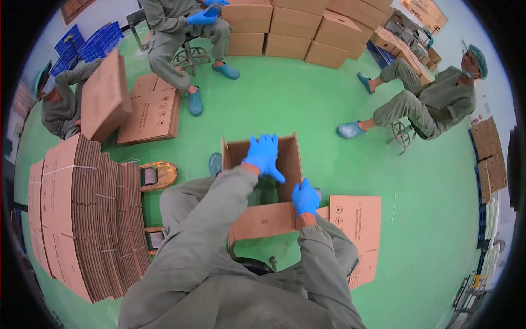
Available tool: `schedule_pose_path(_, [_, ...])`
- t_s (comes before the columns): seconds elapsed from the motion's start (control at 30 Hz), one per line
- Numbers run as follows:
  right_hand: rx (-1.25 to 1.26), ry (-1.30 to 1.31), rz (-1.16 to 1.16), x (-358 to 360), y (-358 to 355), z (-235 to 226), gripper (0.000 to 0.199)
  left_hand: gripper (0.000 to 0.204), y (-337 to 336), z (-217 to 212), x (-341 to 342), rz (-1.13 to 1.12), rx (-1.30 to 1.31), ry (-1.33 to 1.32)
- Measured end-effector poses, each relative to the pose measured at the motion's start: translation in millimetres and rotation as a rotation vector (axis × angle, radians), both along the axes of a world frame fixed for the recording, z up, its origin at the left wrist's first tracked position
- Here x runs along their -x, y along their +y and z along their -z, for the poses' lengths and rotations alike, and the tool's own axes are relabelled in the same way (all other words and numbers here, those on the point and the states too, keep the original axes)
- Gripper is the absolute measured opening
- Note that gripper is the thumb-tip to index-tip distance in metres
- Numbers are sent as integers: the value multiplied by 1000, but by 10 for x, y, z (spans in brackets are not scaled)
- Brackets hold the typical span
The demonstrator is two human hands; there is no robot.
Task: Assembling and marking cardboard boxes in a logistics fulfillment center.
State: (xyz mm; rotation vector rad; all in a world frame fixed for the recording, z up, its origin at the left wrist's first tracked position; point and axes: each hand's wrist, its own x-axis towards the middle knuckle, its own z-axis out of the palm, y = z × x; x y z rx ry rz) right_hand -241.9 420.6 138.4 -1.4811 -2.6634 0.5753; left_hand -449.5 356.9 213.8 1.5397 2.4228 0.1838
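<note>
An opened-out cardboard box [289, 164] stands between my knees, its inside facing up and the green floor showing through it. A near flap [263, 221] folds out toward me. My left hand [264, 157], in a blue glove, reaches over the box with its fingers spread, by the far wall; whether it touches the cardboard I cannot tell. At the near right corner my right hand [306, 198], gloved the same, has its fingers closed on the box's edge. Its fingertips are partly hidden.
On my left stands a strapped stack of flat cartons [104, 219] beside a pallet jack [159, 175]. Flat cardboard [359, 230] lies at my right. A co-worker at far left handles a carton [104, 98]; others sit on stools [402, 134]. Closed boxes [290, 30] are piled behind.
</note>
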Motion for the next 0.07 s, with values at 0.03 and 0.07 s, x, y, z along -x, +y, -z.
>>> schedule_pose_path(0.03, [-6,6,-5,11,63,5,32,141,-90,98,-283,11,17,14])
schedule_pose_path(0.07, [-1,4,-16,61,67,6,32,141,-130,68,-188,4,17,25])
